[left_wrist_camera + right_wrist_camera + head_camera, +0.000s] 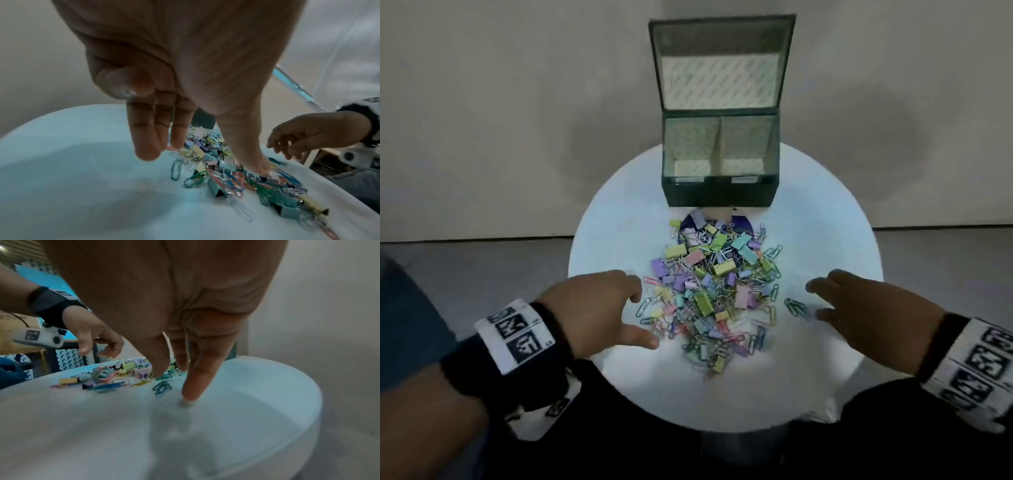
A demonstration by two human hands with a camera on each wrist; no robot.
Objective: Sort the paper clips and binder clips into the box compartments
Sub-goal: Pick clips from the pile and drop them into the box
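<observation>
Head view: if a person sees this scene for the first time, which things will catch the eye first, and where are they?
First comes the pile of pastel binder clips and coloured paper clips, heaped mid-table on the round white table. Behind it, at the far edge, stands a dark green box with its lid raised and two compartments that look empty. The left hand and right hand reach toward the pile from either side, fingers spread, holding nothing.

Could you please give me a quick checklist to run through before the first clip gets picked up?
1. Box lid open: ok.
2. Both compartments free of clips: ok, as far as the head view shows.
3. Pile of clips within reach between both hands: ok.
4. Left hand free, holding nothing: ok.
5. Right hand free, beside the green paper clips: ok.
6. Clips untangled: cannot tell.
</observation>
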